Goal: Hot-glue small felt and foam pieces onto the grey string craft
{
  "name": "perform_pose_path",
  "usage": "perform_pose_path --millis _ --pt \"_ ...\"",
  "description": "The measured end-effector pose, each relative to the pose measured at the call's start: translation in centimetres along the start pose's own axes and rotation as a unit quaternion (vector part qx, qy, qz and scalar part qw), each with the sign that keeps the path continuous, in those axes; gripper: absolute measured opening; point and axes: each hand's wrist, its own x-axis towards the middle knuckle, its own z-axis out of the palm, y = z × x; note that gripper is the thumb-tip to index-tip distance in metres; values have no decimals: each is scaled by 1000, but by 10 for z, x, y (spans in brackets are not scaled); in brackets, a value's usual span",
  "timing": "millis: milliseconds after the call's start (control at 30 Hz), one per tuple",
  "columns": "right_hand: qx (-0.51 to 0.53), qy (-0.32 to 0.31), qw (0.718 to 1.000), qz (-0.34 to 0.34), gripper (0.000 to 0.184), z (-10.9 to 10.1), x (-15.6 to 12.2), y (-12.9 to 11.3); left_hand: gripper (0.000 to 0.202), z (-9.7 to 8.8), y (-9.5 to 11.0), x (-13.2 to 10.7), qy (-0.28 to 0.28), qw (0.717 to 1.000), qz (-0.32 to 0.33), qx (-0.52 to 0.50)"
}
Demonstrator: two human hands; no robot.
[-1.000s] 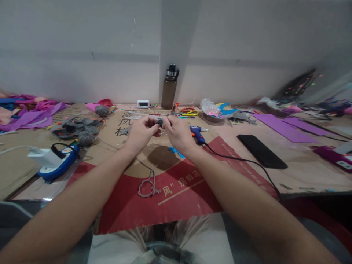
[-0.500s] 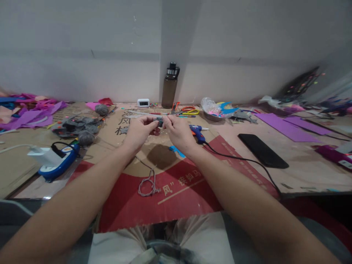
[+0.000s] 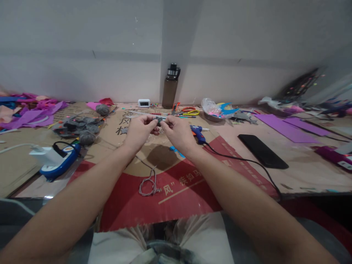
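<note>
Above the cardboard sheet (image 3: 132, 214), my left hand (image 3: 140, 132) and my right hand (image 3: 176, 134) meet with pinched fingers. Between their fingertips is a small dark grey piece (image 3: 158, 120), mostly covered, which looks like felt or yarn. Both hands are closed on it. Just right of my right hand lies a blue glue gun (image 3: 198, 134) with a black cord. Bits of blue material (image 3: 177, 151) rest below that hand. A loop of thin grey cord (image 3: 148, 186) lies nearer to me on the red part of the cardboard.
A dark bottle (image 3: 169, 88) stands against the wall, with scissors (image 3: 191, 111) beside it. Grey felt pieces (image 3: 74, 126) and a blue power strip (image 3: 62, 163) lie left. A black phone (image 3: 262, 151), purple sheets (image 3: 288, 127) and a filled bowl (image 3: 216, 115) are right.
My right fingers have shifted slightly left and down around the small grey piece, which stays pinched. The left hand has barely moved.
</note>
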Motion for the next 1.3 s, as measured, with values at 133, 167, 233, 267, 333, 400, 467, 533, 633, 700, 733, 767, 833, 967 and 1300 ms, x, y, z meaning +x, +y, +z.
perform_pose_path --millis 133,167,233,267,333,400,467,533,633,700,733,767,833,967,1300 --pt "1 25 1000 16 27 -2 0 2 10 -1 -1 0 -31 999 7 10" --pt "2 27 1000 14 27 -2 1 2 10 -1 -1 0 -39 999 8 14" --pt "3 30 999 10 28 -3 1 2 10 -1 2 -1 -48 998 11 30" --pt "4 31 999 9 28 -4 1 2 10 0 4 -2 -49 998 14 44" --pt "8 30 1000 8 27 -4 1 2 11 0 8 -5 -52 995 27 84" --pt "10 28 1000 6 27 -4 2 3 13 1 11 -8 -47 989 48 130" --pt "13 29 1000 0 27 -4 1 3 14 1 11 -10 -40 980 78 179" --pt "13 27 1000 -8 26 -4 0 1 15 1 9 -11 -31 968 108 223" --pt "10 16 999 -27 29 -4 -2 -4 15 0 7 -10 -20 960 119 251" --pt "4 6 999 -41 29 -5 -4 -7 12 -1 7 -10 -15 968 102 228" --pt "0 3 999 -46 29 -5 -5 -9 10 -1 8 -9 -11 974 92 208" --pt "-3 1 999 -48 28 -6 -6 -9 9 -1 8 -8 -6 979 83 188" --pt "0 -1 999 -44 27 -5 -6 -9 8 -2 9 -7 5 987 65 146" --pt "42 -7 999 -11 28 -2 -6 -4 6 -1 9 -5 16 997 28 76" --pt "150 -30 985 78 31 6 0 3 7 2 14 -9 29 993 34 112"
